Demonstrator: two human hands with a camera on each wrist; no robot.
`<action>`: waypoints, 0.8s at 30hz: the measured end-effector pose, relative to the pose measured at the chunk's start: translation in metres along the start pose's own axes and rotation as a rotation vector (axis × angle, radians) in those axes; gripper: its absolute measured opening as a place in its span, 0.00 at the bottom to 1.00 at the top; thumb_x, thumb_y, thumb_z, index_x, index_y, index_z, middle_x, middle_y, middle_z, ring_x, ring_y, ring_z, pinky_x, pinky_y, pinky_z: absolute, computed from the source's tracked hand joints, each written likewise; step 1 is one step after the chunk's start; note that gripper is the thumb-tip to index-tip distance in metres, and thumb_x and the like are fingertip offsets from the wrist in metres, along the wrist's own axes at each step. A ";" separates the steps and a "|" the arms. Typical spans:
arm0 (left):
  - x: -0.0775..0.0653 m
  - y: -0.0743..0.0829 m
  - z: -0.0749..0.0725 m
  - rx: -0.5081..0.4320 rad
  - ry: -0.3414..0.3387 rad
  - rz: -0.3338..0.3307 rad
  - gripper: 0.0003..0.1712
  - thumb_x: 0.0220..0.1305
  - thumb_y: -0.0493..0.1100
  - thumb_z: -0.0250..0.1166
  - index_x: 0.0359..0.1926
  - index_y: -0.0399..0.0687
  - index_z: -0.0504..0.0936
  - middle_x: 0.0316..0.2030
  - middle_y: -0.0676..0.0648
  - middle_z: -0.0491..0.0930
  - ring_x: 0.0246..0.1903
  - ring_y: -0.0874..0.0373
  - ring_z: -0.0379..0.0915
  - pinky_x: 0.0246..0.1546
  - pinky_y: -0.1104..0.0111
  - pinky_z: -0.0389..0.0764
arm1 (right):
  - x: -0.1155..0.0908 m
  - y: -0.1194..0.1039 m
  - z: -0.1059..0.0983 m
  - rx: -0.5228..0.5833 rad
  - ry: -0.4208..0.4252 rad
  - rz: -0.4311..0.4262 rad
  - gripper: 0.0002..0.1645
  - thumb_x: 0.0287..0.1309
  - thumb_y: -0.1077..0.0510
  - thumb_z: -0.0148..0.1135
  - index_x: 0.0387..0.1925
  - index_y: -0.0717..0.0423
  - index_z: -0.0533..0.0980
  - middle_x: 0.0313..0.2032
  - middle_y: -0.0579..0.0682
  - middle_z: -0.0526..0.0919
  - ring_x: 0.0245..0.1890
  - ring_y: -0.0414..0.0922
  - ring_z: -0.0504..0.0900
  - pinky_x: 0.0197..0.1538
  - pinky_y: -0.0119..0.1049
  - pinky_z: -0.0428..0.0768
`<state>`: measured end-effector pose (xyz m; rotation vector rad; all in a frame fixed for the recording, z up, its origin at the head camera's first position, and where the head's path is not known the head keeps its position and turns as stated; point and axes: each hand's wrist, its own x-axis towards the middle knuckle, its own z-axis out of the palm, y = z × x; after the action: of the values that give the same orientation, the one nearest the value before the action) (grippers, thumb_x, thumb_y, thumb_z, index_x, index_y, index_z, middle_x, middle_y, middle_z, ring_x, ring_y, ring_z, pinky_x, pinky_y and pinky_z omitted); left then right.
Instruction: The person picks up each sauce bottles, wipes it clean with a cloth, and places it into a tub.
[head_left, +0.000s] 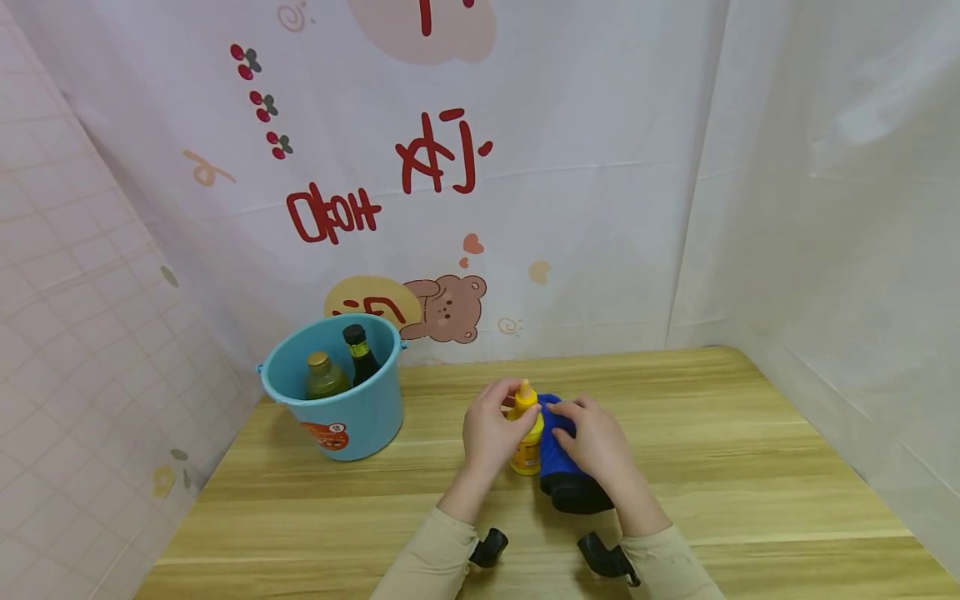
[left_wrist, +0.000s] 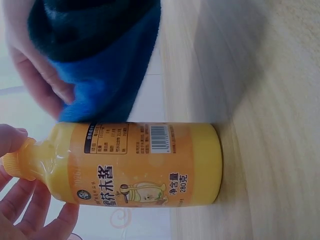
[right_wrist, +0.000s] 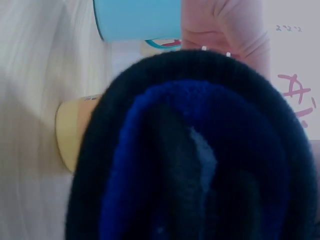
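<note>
A yellow squeeze bottle [head_left: 527,455] with a pointed yellow cap stands upright on the wooden table. My left hand [head_left: 489,427] holds it about the neck and cap; in the left wrist view its fingers [left_wrist: 55,220] curl around the bottle's shoulder. Right beside it is a blue fabric mitt [head_left: 553,454] with a black cuff. My right hand [head_left: 597,439] grips the mitt's side, thumb and fingers on the cloth. The right wrist view looks into the mitt's cuff [right_wrist: 195,65], which hides most of the bottle and the right hand's fingers.
A light-blue bucket [head_left: 371,421] stands at the back left, holding a bottle with a gold cap [head_left: 326,377] and a dark bottle [head_left: 362,358]. Black wrist mounts [head_left: 600,557] stick out beside the sleeves. A printed white curtain [head_left: 600,208] hangs behind the table.
</note>
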<state>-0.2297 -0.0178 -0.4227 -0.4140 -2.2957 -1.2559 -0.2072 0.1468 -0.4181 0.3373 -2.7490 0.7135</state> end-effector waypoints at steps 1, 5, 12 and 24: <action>0.000 0.000 0.000 0.000 0.001 0.000 0.18 0.54 0.44 0.77 0.46 0.49 0.84 0.40 0.52 0.83 0.36 0.57 0.80 0.36 0.68 0.82 | 0.000 0.001 0.001 0.000 -0.020 0.008 0.19 0.56 0.60 0.72 0.50 0.56 0.84 0.42 0.57 0.81 0.40 0.57 0.82 0.46 0.53 0.80; 0.000 0.000 0.000 -0.002 0.002 -0.004 0.18 0.54 0.44 0.77 0.45 0.49 0.84 0.39 0.51 0.83 0.36 0.55 0.80 0.36 0.68 0.82 | 0.000 0.007 0.007 0.010 -0.106 0.040 0.18 0.56 0.60 0.72 0.49 0.57 0.83 0.44 0.59 0.81 0.44 0.58 0.82 0.49 0.55 0.79; 0.001 0.000 0.000 -0.004 0.011 0.006 0.18 0.53 0.42 0.78 0.45 0.48 0.84 0.40 0.51 0.83 0.36 0.54 0.80 0.35 0.68 0.82 | 0.001 0.012 0.018 -0.014 -0.189 0.079 0.17 0.56 0.60 0.72 0.48 0.57 0.84 0.43 0.58 0.80 0.42 0.57 0.82 0.48 0.55 0.80; 0.004 -0.002 -0.005 -0.033 -0.050 0.008 0.18 0.56 0.43 0.76 0.47 0.46 0.84 0.42 0.49 0.83 0.38 0.53 0.81 0.38 0.64 0.84 | 0.001 0.021 0.024 0.015 -0.182 0.063 0.18 0.55 0.63 0.71 0.49 0.56 0.83 0.42 0.58 0.81 0.43 0.58 0.81 0.49 0.55 0.79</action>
<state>-0.2322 -0.0230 -0.4192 -0.4708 -2.3150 -1.2941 -0.2194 0.1527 -0.4466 0.3350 -2.9388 0.7546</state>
